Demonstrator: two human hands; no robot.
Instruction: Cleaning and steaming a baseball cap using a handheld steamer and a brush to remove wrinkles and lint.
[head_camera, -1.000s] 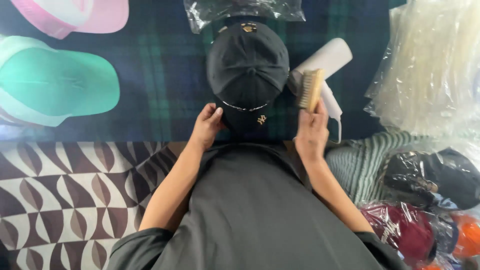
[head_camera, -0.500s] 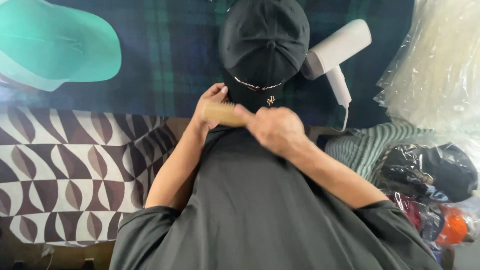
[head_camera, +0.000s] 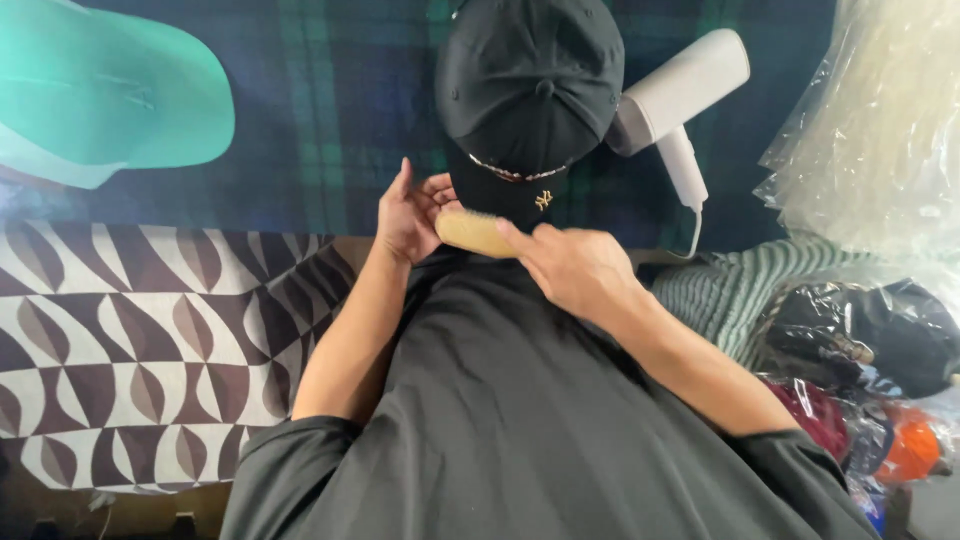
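A black cap (head_camera: 530, 95) with a small gold emblem lies on a dark plaid cloth (head_camera: 320, 110), its brim toward me. My right hand (head_camera: 570, 268) grips a wooden brush (head_camera: 475, 232), its bristles against the cap's brim. My left hand (head_camera: 412, 212) holds the brim's left edge, fingers curled against the cap. Both forearms reach forward over my dark shirt.
A white hair dryer (head_camera: 675, 105) lies right of the cap. A teal cap (head_camera: 105, 95) sits at the far left. Clear plastic bags (head_camera: 880, 120) and bagged caps (head_camera: 870, 340) pile up at the right. A brown and white patterned cloth (head_camera: 140, 340) covers the near left.
My right hand carried the brush from the cap's right side across to its brim. My left hand stayed at the brim. The view shifted so the cap sits higher.
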